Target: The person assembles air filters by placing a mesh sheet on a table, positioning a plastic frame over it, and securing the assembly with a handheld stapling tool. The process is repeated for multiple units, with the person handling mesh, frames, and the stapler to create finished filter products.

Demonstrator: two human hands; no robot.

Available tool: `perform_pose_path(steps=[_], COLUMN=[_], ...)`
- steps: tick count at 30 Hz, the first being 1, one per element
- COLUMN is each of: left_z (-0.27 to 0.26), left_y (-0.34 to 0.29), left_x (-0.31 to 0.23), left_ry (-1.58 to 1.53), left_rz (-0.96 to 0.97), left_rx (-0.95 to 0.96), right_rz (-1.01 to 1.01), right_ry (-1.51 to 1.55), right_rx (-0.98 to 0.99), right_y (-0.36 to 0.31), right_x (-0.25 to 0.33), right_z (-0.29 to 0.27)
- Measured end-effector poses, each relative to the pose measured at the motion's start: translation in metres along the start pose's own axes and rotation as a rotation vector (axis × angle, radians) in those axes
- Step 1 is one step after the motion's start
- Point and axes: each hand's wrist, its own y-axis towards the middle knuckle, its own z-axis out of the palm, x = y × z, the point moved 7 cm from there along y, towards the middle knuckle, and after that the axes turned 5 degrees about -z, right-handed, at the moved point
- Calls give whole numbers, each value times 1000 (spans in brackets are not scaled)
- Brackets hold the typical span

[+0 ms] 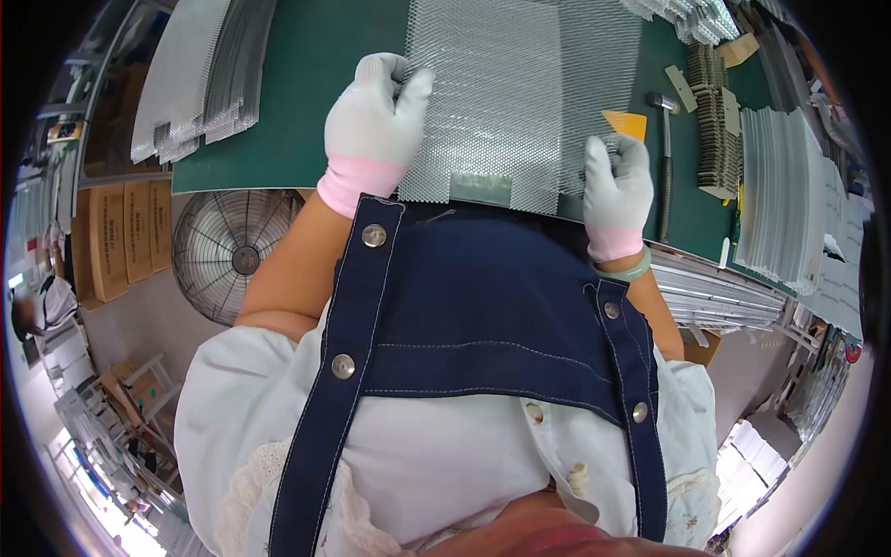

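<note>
Silver expanded-metal mesh sheets (501, 102), overlapping one another, lie on the green tabletop in front of me. A rectangular notch is cut into the near edge. My left hand (374, 116), in a white glove with a pink cuff, is closed at the left edge of the mesh, thumb and forefinger on it. At the right edge is my right hand (618, 186), gloved the same way, with its thumb against the mesh and its fingers curled. Its fingertips are partly hidden. Just beyond it lies a yellow-orange piece (627, 124).
To the right lie a hammer (665, 158), a stack of small brownish plates (716, 121) and a pile of long silver sheets (782, 195). More mesh sheets (200, 79) are piled at the left. A fan (243, 258) stands below the table's left edge, near cardboard boxes (125, 232).
</note>
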Motion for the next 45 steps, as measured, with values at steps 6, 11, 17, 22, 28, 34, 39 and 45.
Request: perform_pose_path(steps=[6, 11, 17, 22, 28, 34, 39, 45], left_z=[21, 40, 51, 54, 56, 57, 57, 39], left_y=[-31, -44, -42, -41, -41, -38, -37, -26], left_x=[45, 59, 65, 64, 63, 61, 63, 20], left_ry=[92, 188, 306, 378, 410, 450, 426, 551], left_rz=[-3, -14, -111, -126, -110, -146, -149, 272], left_rx=[95, 122, 211, 236, 258, 312, 330, 47], right_rz=[-15, -25, -1, 28, 46, 80, 168, -20], right_ry=[-402, -563, -687, -771, -783, -817, -824, -1020], right_rx=[231, 294, 334, 384, 404, 451, 488, 410], right_y=[-28, -28, -25, -22, -22, -19, -17, -16], right_x=[-19, -36, -43, -42, -43, -45, -43, -30], right_z=[23, 31, 37, 41, 43, 45, 45, 46])
